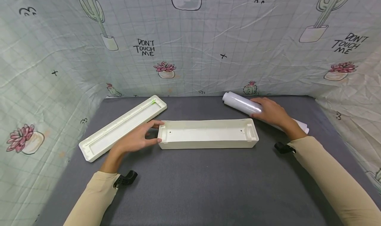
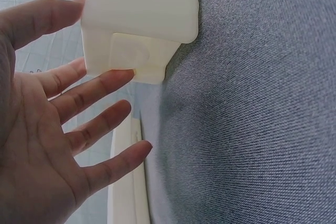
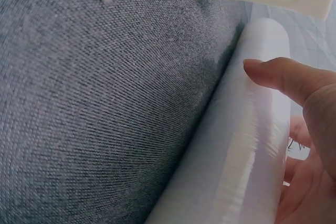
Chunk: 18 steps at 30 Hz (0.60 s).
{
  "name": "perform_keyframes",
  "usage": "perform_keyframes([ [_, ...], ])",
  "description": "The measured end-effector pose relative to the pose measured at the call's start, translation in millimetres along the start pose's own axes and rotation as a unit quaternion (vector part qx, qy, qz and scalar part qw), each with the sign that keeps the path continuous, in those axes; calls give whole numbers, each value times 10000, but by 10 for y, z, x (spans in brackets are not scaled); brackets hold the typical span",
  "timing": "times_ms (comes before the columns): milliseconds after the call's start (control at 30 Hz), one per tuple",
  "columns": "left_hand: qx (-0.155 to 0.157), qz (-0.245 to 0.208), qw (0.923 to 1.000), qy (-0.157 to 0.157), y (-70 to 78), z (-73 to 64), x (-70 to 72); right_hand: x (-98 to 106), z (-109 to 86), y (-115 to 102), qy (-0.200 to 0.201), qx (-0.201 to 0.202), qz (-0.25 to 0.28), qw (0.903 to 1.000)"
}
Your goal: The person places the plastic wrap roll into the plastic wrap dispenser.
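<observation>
In the head view a long white plastic box (image 1: 205, 144) lies open side up in the middle, its inside bare. My left hand (image 1: 134, 138) holds its left end, thumb at the near corner and forefinger at the far one. The left wrist view shows that hand (image 2: 47, 108) with thumb and two fingertips at the box end (image 2: 139, 9), the other fingers spread off it. To the right, my right hand (image 1: 272, 112) grips a roll of clear plastic film (image 1: 241, 103) lying slantwise. Its thumb lies over the roll (image 3: 236, 145) in the right wrist view, fingers on the far side.
A long white lid (image 1: 92, 148) with a small green piece (image 1: 153, 102) on it lies slantwise behind the left hand. Dark grey cloth (image 1: 205, 186) covers the table. A printed cloth (image 1: 196, 37) hangs behind and along both sides.
</observation>
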State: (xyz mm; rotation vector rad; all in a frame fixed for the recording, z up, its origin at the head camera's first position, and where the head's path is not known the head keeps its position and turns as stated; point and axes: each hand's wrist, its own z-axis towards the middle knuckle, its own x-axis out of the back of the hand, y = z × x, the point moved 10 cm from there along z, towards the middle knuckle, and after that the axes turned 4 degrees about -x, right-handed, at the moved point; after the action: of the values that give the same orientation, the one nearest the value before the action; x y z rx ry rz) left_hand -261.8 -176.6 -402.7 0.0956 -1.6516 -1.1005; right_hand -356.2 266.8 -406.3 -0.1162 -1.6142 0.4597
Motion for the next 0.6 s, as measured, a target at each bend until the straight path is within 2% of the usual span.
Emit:
perform_keyframes([
  [600, -40, 53, 10000, -38, 4, -4, 9, -15, -6, -22, -231, -191, -14, 9995],
])
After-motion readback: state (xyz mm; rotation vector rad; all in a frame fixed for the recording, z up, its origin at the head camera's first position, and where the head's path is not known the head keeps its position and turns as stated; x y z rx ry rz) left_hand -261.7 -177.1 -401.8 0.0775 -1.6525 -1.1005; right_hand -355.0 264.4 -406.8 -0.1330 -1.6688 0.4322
